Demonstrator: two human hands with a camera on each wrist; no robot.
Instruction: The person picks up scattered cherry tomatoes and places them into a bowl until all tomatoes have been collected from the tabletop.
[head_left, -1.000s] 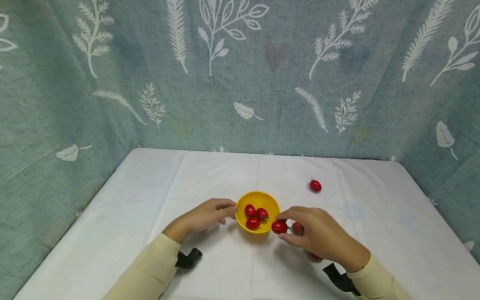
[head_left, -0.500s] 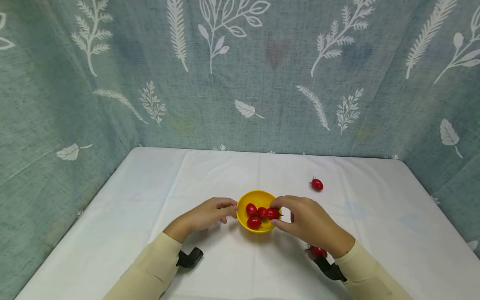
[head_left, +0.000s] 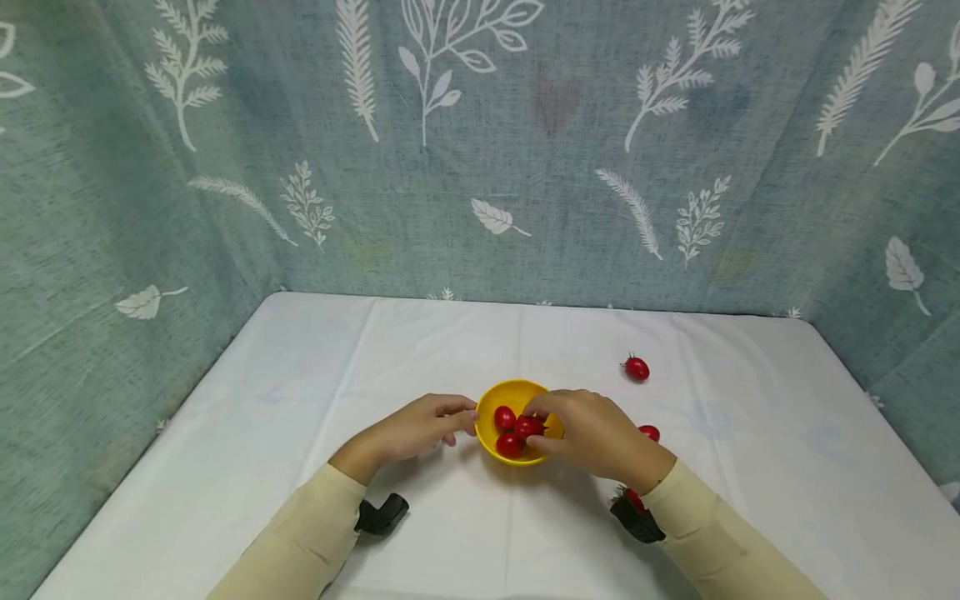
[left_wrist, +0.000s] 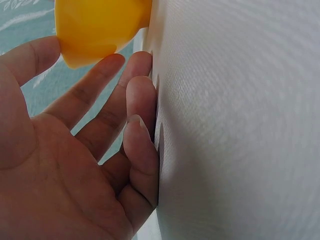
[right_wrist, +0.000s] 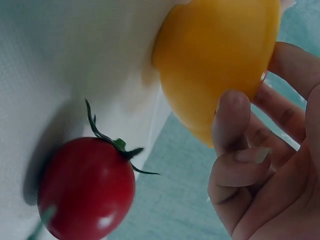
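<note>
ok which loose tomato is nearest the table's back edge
The fully visible tomato beyond the right hand in the head view; the other two outside the bowl lie closer, partly hidden by the right arm.

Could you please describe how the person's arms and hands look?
The left sleeve and right sleeve are plain and cream. A black fitting shows at the left cuff, a similar black piece at the right. The left hand and right hand wear no gloves; no rings are visible.
</note>
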